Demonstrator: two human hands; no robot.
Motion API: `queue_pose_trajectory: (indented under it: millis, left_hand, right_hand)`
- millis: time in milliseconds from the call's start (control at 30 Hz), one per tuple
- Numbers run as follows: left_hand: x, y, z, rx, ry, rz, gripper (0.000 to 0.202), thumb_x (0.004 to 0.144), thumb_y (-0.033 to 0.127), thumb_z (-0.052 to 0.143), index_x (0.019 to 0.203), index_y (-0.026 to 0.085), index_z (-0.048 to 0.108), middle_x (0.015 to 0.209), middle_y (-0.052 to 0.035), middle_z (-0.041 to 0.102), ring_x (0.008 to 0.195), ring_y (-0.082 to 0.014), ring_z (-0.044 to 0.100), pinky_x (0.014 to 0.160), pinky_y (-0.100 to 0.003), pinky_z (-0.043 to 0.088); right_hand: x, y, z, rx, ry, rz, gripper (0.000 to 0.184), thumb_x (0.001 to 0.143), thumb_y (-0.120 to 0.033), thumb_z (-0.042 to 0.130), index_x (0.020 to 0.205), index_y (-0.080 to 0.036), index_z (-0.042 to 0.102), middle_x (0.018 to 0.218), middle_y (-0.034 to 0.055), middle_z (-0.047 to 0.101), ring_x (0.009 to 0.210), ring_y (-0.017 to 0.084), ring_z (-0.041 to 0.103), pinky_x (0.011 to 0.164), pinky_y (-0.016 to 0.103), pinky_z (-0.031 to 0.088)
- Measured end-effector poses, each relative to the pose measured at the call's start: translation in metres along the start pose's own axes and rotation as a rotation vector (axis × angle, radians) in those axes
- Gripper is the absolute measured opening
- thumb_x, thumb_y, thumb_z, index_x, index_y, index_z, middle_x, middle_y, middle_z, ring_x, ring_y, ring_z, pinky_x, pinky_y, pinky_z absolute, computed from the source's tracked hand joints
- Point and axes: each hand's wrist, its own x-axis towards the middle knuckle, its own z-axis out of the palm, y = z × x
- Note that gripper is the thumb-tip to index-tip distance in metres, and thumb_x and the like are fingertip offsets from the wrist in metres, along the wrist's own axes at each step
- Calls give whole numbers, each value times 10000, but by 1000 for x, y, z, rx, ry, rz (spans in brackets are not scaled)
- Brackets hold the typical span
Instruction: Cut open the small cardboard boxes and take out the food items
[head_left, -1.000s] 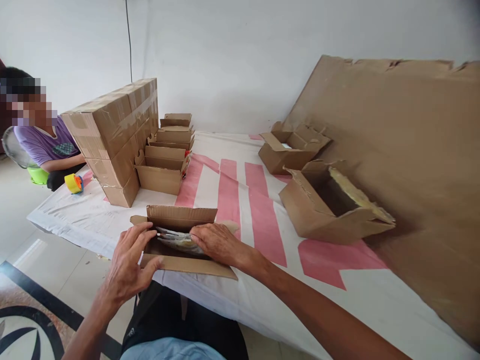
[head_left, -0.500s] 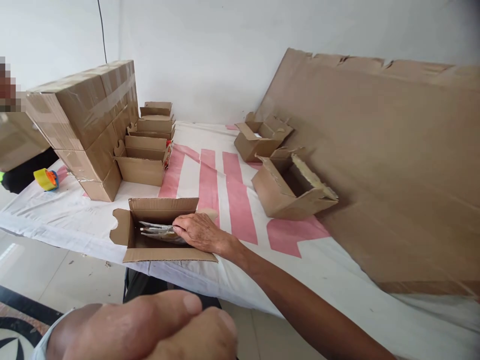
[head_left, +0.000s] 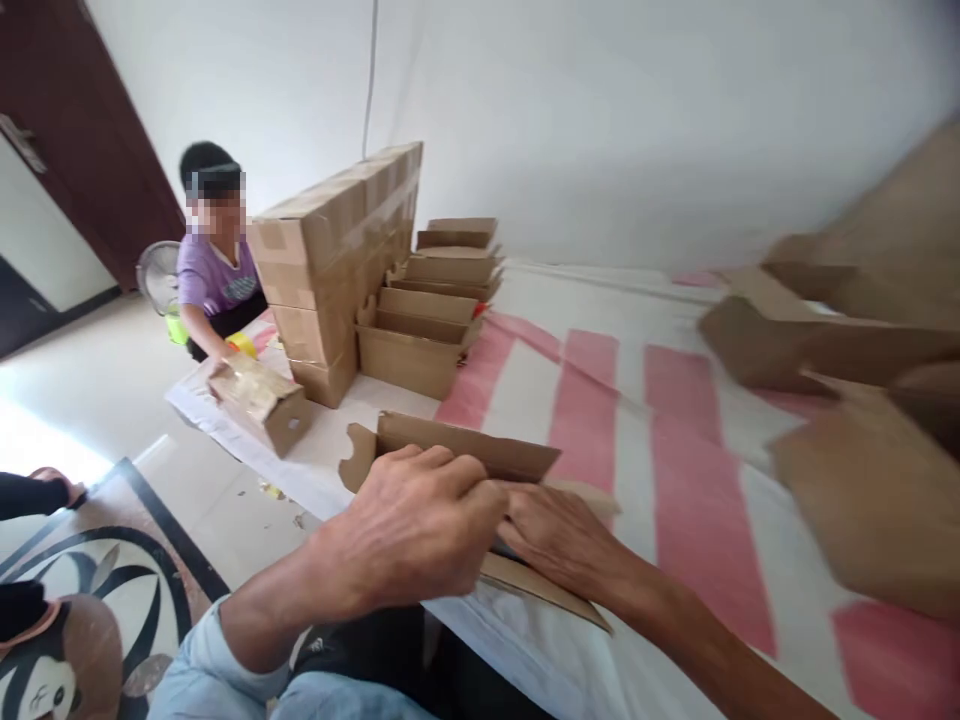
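An open cardboard box [head_left: 465,440] lies in front of me at the table's near edge, its flaps folded outward. My left hand [head_left: 427,520] is over the box with its fingers curled closed. Whatever it may hold is hidden behind the knuckles. Touching it or very close beside it, my right hand [head_left: 555,530] reaches into the box's right part, fingers also bent closed. A dark patch shows beneath that hand, but both hands cover most of the inside, so I cannot make out the contents.
Taped cartons [head_left: 322,260] are stacked at the left, beside several open boxes [head_left: 412,345]. A co-worker [head_left: 217,270] at the far left touches a taped box [head_left: 262,400] near yellow tape [head_left: 241,344]. More open boxes [head_left: 862,480] stand on the right. A striped cloth [head_left: 592,380] covers the table.
My view has swung left, bringing the co-worker into sight. My left hand has moved from the near foreground to over the box. The flat packets seen under my right hand are now hidden.
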Motion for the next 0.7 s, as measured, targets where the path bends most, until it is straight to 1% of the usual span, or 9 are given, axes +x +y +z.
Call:
queue_pose_trajectory:
  millis: [67, 100, 133, 200, 267, 333, 367, 467, 700]
  left_hand:
    - [-4, -18, 16, 41, -157, -125, 165, 1032, 238, 576, 954, 157, 696, 983, -89, 738, 929, -257, 701, 821, -400, 603]
    - [-8, -26, 24, 40, -207, -180, 159, 1016, 296, 634, 968, 160, 700, 1012, -99, 732, 976, -277, 696, 849, -415, 605]
    - [-12, -32, 32, 30, -238, -230, 188, 992, 350, 687, 990, 163, 706, 1047, -108, 728, 1019, -296, 689, 871, -431, 606]
    - [-22, -43, 45, -18, -257, -308, 322, 934, 445, 769, 1082, 164, 716, 1133, -127, 720, 1091, -331, 673, 918, -468, 602]
    - [-32, -50, 57, -98, -214, -356, 497, 883, 488, 822, 1235, 161, 697, 1247, -147, 703, 1171, -354, 653, 999, -502, 582]
    - [-42, -54, 67, -182, -126, -384, 643, 857, 481, 848, 1380, 170, 640, 1374, -161, 664, 1270, -366, 619, 1097, -524, 533]
    - [-46, -54, 71, -213, -80, -399, 678, 857, 463, 849, 1427, 183, 612, 1424, -162, 643, 1314, -369, 598, 1133, -535, 507]
    - [-56, -53, 81, -273, 4, -436, 680, 882, 423, 820, 1480, 217, 571, 1484, -156, 619, 1375, -375, 564, 1177, -581, 454]
    - [-64, -51, 92, -342, 84, -484, 693, 885, 402, 794, 1508, 238, 536, 1528, -166, 582, 1439, -390, 520, 1223, -643, 383]
  right_hand:
    - [5, 4, 6, 5, -5, -25, 387, 1061, -375, 412, 995, -229, 765, 1046, 92, 819, 970, 301, 769, 771, 367, 508]
    - [7, 5, 7, 12, -14, -26, 388, 1054, -385, 412, 1015, -240, 770, 1059, 86, 821, 974, 304, 771, 773, 375, 516]
    - [8, 5, 7, 22, -26, -23, 398, 1052, -394, 404, 1012, -252, 774, 1058, 79, 822, 965, 301, 773, 768, 377, 520]
    - [8, 2, 5, 41, -62, -6, 438, 1061, -403, 371, 962, -267, 776, 1036, 66, 822, 935, 294, 774, 747, 377, 516]
    - [6, -2, 0, 46, -84, 9, 468, 1072, -399, 342, 921, -268, 765, 1017, 60, 818, 931, 292, 771, 748, 376, 508]
    - [5, -7, -4, 38, -82, 10, 460, 1077, -381, 333, 935, -261, 753, 1028, 60, 814, 961, 297, 766, 773, 378, 500]
    - [4, -9, -6, 32, -80, 13, 453, 1078, -370, 331, 941, -256, 747, 1034, 62, 813, 967, 298, 762, 779, 377, 493]
    - [5, -11, -8, 22, -77, 20, 450, 1087, -343, 321, 917, -240, 724, 1019, 68, 810, 943, 285, 754, 772, 368, 469]
    - [4, -11, -9, 31, -47, 8, 451, 1092, -297, 312, 894, -223, 711, 975, 75, 792, 892, 251, 735, 743, 341, 431]
